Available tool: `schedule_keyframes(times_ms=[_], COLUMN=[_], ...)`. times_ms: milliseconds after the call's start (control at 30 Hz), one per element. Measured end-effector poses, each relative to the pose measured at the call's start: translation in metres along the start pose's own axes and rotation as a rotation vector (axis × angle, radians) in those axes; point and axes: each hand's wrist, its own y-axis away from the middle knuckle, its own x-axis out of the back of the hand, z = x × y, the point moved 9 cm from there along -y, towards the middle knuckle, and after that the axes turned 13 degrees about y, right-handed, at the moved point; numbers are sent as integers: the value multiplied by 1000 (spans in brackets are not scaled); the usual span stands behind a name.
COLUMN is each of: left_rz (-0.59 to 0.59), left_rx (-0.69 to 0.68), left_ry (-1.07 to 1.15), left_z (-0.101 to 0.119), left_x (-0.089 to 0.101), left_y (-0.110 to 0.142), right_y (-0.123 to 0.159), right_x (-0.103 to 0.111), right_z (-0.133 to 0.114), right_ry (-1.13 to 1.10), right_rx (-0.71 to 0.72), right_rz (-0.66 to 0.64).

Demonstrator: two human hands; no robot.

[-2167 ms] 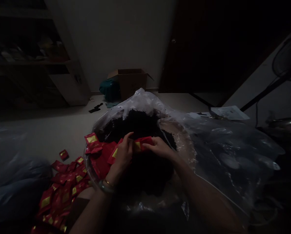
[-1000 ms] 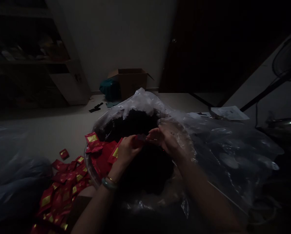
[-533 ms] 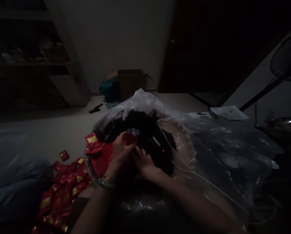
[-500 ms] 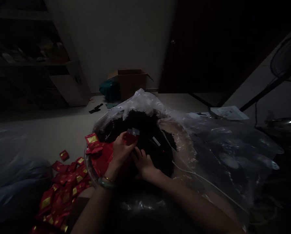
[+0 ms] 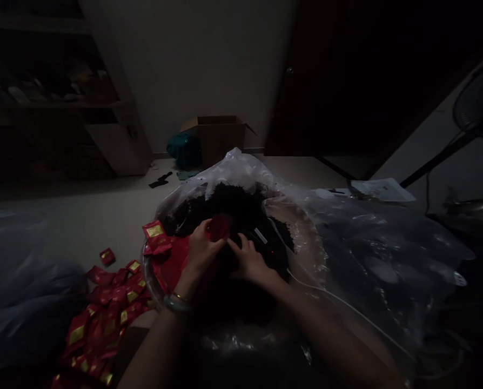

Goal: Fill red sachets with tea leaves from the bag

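Observation:
My left hand [image 5: 202,249] has its fingers closed around a small red packet [image 5: 219,227]. The packet is upright above a heap of dark, shredded leaf-like material [image 5: 233,197]. Just to its right, my right hand [image 5: 250,260] is open, fingers apart, with nothing visible in it. Beside that hand is a black device [image 5: 272,265] with a pale strip and a small red light; its shape is hard to make out in the dark. More flat red packets [image 5: 172,265] lie by my left wrist, and a red packet with a gold label [image 5: 155,232] rests on the rim.
Clear plastic sheeting [image 5: 237,162] lines the round container holding the dark material and spreads right. A pile of red and gold packets [image 5: 104,313] lies at left. A white cord [image 5: 347,305] runs right from the device. Beyond stands an open cardboard box [image 5: 221,138].
My right hand has moved slightly up and right, away from the packet, and its fingers have spread. The clear upper part of the packet no longer shows distinctly. My left hand barely moves.

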Motion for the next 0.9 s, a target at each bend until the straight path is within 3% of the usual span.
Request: schedule_keyframes(times_ms=[200, 400, 533, 700, 800, 900], left_rz=[3, -20, -132, -199, -256, -232], left_rx=[-10, -119, -232, -258, -282, -286], left_ry=[-55, -59, -218, -289, -314, -298], left_z=[-3, 3, 10, 13, 16, 19], left_x=[-2, -8, -21, -24, -29, -26], left_y=[1, 5, 10, 11, 12, 11], right_y=[3, 0, 0, -8, -11, -8], right_x=[-14, 10, 20, 31, 36, 39], right_z=[-25, 1, 13, 22, 25, 27], right_ry=[109, 115, -31, -276, -319, -302], right_rx=[35, -51, -11, 51, 78, 79], right_rz=[-4, 110, 152, 235, 253, 210])
